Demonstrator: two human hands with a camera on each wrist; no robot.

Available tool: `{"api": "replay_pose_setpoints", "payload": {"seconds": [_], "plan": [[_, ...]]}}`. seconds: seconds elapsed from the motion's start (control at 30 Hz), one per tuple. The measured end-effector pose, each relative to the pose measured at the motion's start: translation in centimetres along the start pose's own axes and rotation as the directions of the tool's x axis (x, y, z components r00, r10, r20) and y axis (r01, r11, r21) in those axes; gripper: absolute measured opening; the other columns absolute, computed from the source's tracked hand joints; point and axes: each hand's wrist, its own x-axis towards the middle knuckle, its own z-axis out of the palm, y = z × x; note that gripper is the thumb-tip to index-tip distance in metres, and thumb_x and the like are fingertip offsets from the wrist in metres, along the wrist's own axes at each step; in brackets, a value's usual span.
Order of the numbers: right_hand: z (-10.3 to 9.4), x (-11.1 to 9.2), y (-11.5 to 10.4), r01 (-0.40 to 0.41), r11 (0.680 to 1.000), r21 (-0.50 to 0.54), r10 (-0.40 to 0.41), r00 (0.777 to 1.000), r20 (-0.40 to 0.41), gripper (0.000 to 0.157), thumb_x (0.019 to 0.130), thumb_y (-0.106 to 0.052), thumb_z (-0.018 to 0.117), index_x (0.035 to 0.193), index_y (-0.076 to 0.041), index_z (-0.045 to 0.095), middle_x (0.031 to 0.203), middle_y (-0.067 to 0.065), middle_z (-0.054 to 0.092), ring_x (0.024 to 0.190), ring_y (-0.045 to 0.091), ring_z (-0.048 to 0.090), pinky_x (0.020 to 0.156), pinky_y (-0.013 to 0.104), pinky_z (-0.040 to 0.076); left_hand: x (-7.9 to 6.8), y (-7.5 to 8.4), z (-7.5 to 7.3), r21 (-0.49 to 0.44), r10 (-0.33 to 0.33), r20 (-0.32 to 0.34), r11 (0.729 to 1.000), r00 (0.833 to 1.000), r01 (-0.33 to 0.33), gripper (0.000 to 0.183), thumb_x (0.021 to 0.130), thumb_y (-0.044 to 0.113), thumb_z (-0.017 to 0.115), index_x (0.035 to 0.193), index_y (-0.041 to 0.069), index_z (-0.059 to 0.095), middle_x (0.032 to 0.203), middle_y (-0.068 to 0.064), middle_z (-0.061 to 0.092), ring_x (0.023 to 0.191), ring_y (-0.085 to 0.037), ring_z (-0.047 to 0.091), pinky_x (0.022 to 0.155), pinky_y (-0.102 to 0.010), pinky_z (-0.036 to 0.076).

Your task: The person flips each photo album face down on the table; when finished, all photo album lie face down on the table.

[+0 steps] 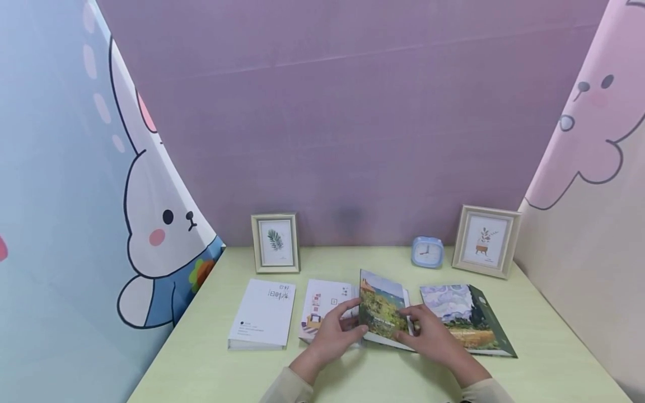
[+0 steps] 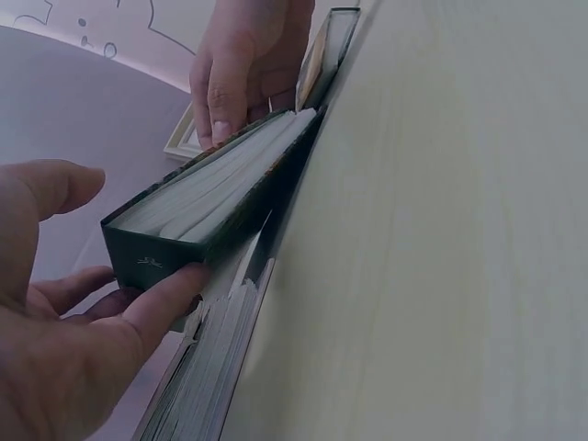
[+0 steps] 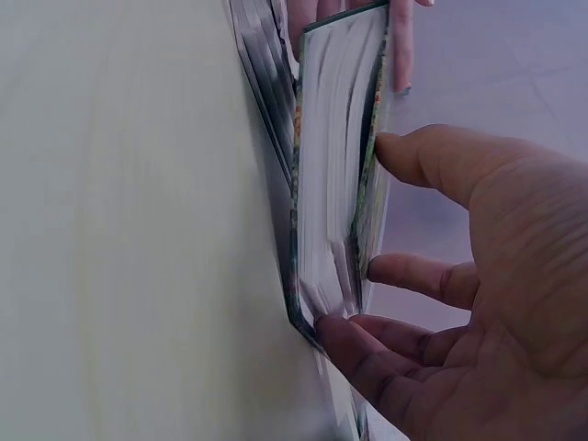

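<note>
A photo album (image 1: 380,308) with a green landscape painting on its cover is tilted between my two hands, its spine side raised off the table. My left hand (image 1: 335,330) holds it at the dark green spine (image 2: 152,262), fingers touching the spine's lower part. On the opposite side, my right hand (image 1: 428,333) grips the open edge, the thumb against the cover and other fingers at the white page edges (image 3: 331,165). The front cover stands slightly apart from the pages. Partly behind my left hand lies a white album (image 1: 322,305) with a small furniture drawing.
A plain white album (image 1: 262,313) lies at the left. An album with a cloudy landscape cover (image 1: 458,313) lies at the right, close to my right hand. Along the back stand a leaf picture frame (image 1: 275,243), a blue clock (image 1: 427,252) and a plant picture frame (image 1: 486,240).
</note>
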Motion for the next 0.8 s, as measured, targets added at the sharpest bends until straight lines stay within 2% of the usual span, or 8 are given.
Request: {"api": "replay_pose_setpoints", "payload": {"seconds": [0.1,0.27,0.5,0.67,0.8], "plan": [[0.08,-0.07,-0.13,-0.020,1.000,0.018,0.020,1.000,-0.001,0.054,0.086,-0.032,0.088,0.127,-0.002,0.069,0.121,0.013,0.060,0.086,0.021,0.062,0.067,0.025,0.055,-0.04,0.00,0.06,-0.040,0.002,0.008,0.999,1.000,-0.001,0.070,0.095,0.012,0.077,0.157,0.008,0.045,0.160,-0.028,0.037,0.138,-0.046,0.051,0.100,-0.036,0.057],[0.42,-0.06,0.14,-0.039,0.998,0.043,0.040,0.999,-0.017,0.053,0.086,-0.033,0.088,0.127,-0.006,0.069,0.127,0.013,0.059,0.091,0.019,0.065,0.072,0.025,0.058,-0.11,-0.04,0.06,-0.012,0.019,0.010,1.000,1.000,-0.019,0.072,0.094,0.014,0.077,0.158,0.013,0.044,0.159,-0.025,0.040,0.138,-0.043,0.052,0.099,-0.035,0.057],[0.80,0.11,0.50,0.003,0.999,0.042,-0.001,0.999,-0.040,0.053,0.086,-0.034,0.088,0.128,-0.007,0.070,0.145,0.017,0.055,0.106,0.026,0.067,0.079,0.024,0.060,-0.12,-0.06,0.05,-0.011,0.056,-0.014,0.998,0.998,-0.056,0.071,0.094,0.012,0.077,0.157,0.013,0.046,0.162,-0.018,0.038,0.137,-0.042,0.053,0.096,-0.030,0.059],[0.76,0.13,0.29,0.067,0.996,0.059,-0.064,0.997,-0.051,0.051,0.088,-0.032,0.087,0.128,-0.004,0.070,0.144,0.019,0.056,0.114,0.036,0.066,0.083,0.034,0.064,-0.04,-0.15,0.10,-0.019,0.071,-0.025,0.997,0.997,-0.072,0.069,0.094,0.009,0.076,0.156,0.013,0.047,0.163,-0.017,0.037,0.137,-0.043,0.052,0.095,-0.031,0.059],[0.91,0.12,0.13,0.109,0.993,0.050,-0.105,0.992,-0.069,0.047,0.089,-0.029,0.086,0.128,-0.006,0.072,0.142,0.018,0.059,0.119,0.039,0.063,0.087,0.043,0.063,0.00,-0.09,0.15,-0.034,0.096,-0.025,0.995,0.995,-0.096,0.068,0.094,0.008,0.076,0.156,0.012,0.047,0.165,-0.014,0.035,0.138,-0.044,0.050,0.096,-0.032,0.059]]}}
